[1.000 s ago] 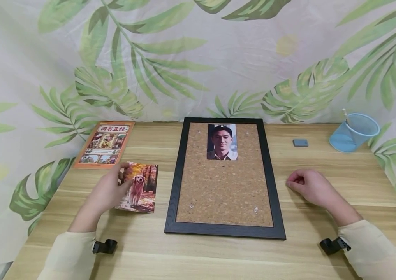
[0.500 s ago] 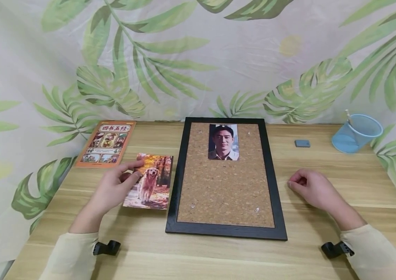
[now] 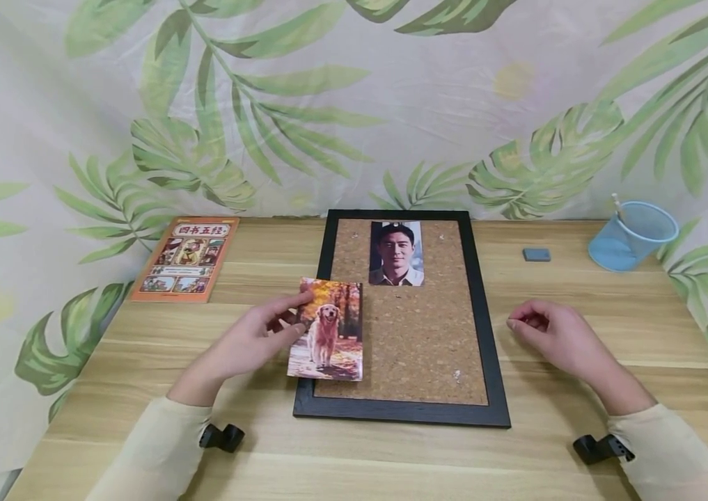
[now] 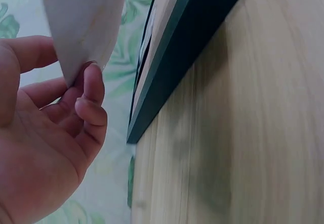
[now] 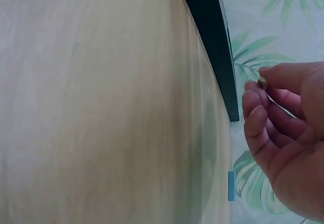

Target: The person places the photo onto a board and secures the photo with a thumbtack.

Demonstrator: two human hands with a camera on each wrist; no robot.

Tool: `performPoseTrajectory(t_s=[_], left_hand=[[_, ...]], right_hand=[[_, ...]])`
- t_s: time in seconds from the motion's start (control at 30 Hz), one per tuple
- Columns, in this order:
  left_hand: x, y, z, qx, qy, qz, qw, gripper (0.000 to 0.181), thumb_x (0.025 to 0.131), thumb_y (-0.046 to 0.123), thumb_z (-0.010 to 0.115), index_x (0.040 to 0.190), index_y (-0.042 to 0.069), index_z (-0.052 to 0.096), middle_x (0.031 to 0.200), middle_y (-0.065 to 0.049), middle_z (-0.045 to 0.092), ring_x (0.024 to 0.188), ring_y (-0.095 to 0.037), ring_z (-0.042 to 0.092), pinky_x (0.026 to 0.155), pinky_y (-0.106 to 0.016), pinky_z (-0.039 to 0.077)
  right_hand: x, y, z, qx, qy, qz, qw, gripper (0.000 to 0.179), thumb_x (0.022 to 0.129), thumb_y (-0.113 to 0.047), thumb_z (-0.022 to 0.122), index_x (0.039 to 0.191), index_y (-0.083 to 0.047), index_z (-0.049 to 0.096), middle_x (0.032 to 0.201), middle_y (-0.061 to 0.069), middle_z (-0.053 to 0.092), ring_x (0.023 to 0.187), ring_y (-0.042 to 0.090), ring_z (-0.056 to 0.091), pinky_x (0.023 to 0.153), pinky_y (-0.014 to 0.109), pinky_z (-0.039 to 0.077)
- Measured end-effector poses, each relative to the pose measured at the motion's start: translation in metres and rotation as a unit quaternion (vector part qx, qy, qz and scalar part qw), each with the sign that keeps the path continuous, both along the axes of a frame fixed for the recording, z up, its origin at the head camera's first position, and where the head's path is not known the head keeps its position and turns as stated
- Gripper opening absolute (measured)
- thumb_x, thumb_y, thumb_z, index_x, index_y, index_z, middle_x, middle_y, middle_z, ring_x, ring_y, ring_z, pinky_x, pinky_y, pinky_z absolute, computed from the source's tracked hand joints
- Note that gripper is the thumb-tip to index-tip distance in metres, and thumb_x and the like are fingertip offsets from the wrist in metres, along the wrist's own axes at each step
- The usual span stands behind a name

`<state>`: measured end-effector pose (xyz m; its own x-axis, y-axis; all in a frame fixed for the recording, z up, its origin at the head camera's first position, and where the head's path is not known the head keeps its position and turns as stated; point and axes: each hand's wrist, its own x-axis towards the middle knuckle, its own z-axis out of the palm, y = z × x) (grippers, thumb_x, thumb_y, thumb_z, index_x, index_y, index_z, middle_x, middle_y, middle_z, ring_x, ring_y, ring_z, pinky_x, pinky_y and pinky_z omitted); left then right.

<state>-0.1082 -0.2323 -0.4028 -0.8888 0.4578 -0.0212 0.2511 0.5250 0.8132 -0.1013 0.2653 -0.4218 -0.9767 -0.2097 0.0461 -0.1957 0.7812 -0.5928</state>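
Note:
My left hand (image 3: 260,337) pinches the left edge of a photo of a golden dog among autumn leaves (image 3: 328,341). The photo is held over the left part of a black-framed cork board (image 3: 419,334), covering some of the frame and cork. In the left wrist view, the pale back of the photo (image 4: 86,21) shows between the thumb and fingers. My right hand (image 3: 554,334) is right of the board. Between its thumb and forefinger, in the right wrist view, is a tiny brownish-gold piece (image 5: 262,83), too small to identify. A portrait photo (image 3: 397,255) hangs at the board's top, fixed with a pin.
Clear pins (image 3: 457,376) are stuck in the cork near its corners. An orange booklet (image 3: 187,259) lies at the back left of the wooden table (image 3: 391,463). At the back right are a small blue-grey block (image 3: 537,255) and a blue mesh pen cup (image 3: 632,236).
My left hand has carried the dog photo rightward from beside the booklet to above the board's left side. The right hand stays in about the same place.

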Motion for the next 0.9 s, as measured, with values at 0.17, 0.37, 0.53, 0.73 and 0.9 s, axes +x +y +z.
performPoseTrajectory(t_s=[0.17,0.37,0.53,0.73,0.9], left_hand=[[-0.006,0.020,-0.002,-0.017,-0.008,-0.049,0.9986,0.059,0.106,0.015,0.067,0.162,0.005,0.049,0.134,-0.015,0.068,0.100,-0.019,0.061,0.078,-0.026,0.055],[-0.010,0.040,-0.005,-0.040,-0.022,-0.085,0.9953,0.063,0.108,0.018,0.065,0.166,0.010,0.042,0.159,-0.018,0.054,0.119,-0.029,0.061,0.094,-0.038,0.056],[-0.013,0.055,-0.006,-0.055,-0.029,-0.096,0.9934,0.064,0.108,0.020,0.065,0.168,0.014,0.041,0.175,-0.020,0.032,0.161,-0.042,0.034,0.127,-0.061,0.034],[-0.018,0.073,-0.007,-0.079,-0.040,-0.117,0.9892,0.066,0.108,0.023,0.066,0.168,0.014,0.040,0.175,-0.020,0.033,0.164,-0.041,0.028,0.131,-0.060,0.028],[-0.022,0.082,-0.010,-0.096,-0.035,-0.129,0.9864,0.066,0.108,0.022,0.066,0.167,0.010,0.040,0.174,-0.022,0.033,0.163,-0.042,0.029,0.132,-0.059,0.026]], right_hand=[[0.002,-0.001,0.001,-0.019,-0.008,-0.003,0.9998,0.009,0.100,-0.012,0.077,0.105,-0.005,0.079,0.095,0.006,0.077,0.079,0.007,0.061,0.069,0.022,0.053],[0.003,-0.004,0.001,-0.030,-0.012,0.010,0.9994,0.009,0.100,-0.015,0.078,0.101,-0.006,0.079,0.092,0.004,0.077,0.075,0.004,0.059,0.066,0.023,0.052],[0.005,-0.008,0.004,-0.045,-0.023,0.016,0.9986,0.007,0.101,-0.015,0.077,0.099,-0.008,0.078,0.089,0.002,0.076,0.075,0.005,0.060,0.066,0.023,0.051],[0.005,-0.014,0.005,-0.083,-0.037,0.030,0.9954,0.006,0.102,-0.011,0.075,0.101,-0.005,0.076,0.087,0.004,0.076,0.076,0.007,0.068,0.067,0.024,0.058],[0.003,-0.021,0.006,-0.101,-0.048,0.038,0.9930,0.009,0.101,-0.012,0.076,0.103,-0.004,0.074,0.085,0.004,0.076,0.074,0.011,0.071,0.066,0.026,0.060]])
